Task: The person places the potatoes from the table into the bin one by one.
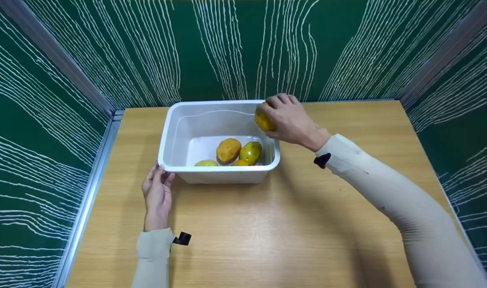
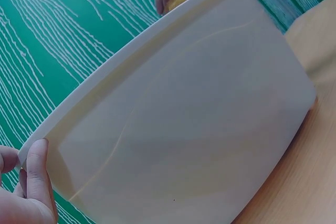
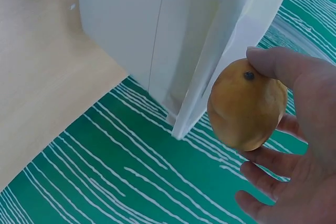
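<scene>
Above the right rim of a white plastic tub (image 1: 223,176), my right hand (image 1: 289,120) holds a yellow mango (image 3: 247,106) between thumb and fingers. The dark stem spot of this mango faces the right wrist camera. My left hand (image 1: 158,196) pinches the tub's front left corner, with the thumb (image 2: 38,169) against the outer wall. Inside the tub lie a yellow-orange mango (image 1: 228,150) and a green mango (image 1: 250,153). Another yellow fruit (image 1: 241,163) and a pale green one (image 1: 206,163) are partly hidden by the front rim.
The tub stands at the back of a wooden table (image 1: 243,236). Green panels with wavy white lines (image 1: 251,48) rise behind the table and on both sides. A metal rail (image 1: 87,192) runs along the left edge.
</scene>
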`<state>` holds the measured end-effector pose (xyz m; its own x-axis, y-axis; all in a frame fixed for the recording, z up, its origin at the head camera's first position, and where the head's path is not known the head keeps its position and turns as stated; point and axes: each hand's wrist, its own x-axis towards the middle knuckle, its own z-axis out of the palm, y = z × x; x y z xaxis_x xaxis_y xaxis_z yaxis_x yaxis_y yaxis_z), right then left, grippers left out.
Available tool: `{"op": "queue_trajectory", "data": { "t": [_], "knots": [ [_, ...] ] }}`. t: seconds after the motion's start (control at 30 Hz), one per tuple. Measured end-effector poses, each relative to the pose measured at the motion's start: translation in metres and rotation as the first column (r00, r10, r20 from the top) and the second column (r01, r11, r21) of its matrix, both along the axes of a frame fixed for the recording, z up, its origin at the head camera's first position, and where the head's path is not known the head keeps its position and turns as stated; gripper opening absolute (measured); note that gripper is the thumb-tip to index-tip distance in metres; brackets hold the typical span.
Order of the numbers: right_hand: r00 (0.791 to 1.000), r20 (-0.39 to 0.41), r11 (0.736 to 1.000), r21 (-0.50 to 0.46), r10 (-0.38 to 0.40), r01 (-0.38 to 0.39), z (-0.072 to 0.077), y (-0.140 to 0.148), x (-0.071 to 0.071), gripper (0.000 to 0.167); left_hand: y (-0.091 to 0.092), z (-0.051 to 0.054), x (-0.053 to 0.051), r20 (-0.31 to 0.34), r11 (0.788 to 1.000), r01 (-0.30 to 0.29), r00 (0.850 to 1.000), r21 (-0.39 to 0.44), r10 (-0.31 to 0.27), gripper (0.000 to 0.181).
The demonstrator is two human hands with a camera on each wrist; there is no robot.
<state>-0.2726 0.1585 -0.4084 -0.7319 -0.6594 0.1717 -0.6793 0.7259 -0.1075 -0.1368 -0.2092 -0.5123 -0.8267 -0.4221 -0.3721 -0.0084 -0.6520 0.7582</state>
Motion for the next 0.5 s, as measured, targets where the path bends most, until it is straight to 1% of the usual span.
{"op": "queue_trajectory", "data": {
  "t": [0.17, 0.4, 0.5],
  "knots": [
    [1.000, 0.008, 1.000, 0.008, 0.030, -0.030, -0.004, -0.010, 0.001, 0.067, -0.001, 0.000, 0.000, 0.003, 1.000, -0.003, 1.000, 0.004, 0.003, 0.046],
    [0.998, 0.013, 0.997, 0.046, 0.056, -0.057, -0.005, -0.023, 0.001, 0.068, 0.000, 0.000, -0.001, -0.039, 1.000, -0.009, 0.999, 0.015, 0.010, 0.046],
    [0.997, 0.030, 0.996, 0.052, 0.067, -0.068, -0.005, -0.029, 0.000, 0.068, 0.001, 0.000, -0.002, -0.034, 1.000, -0.009, 0.999, 0.009, 0.009, 0.046]
  ]
}}
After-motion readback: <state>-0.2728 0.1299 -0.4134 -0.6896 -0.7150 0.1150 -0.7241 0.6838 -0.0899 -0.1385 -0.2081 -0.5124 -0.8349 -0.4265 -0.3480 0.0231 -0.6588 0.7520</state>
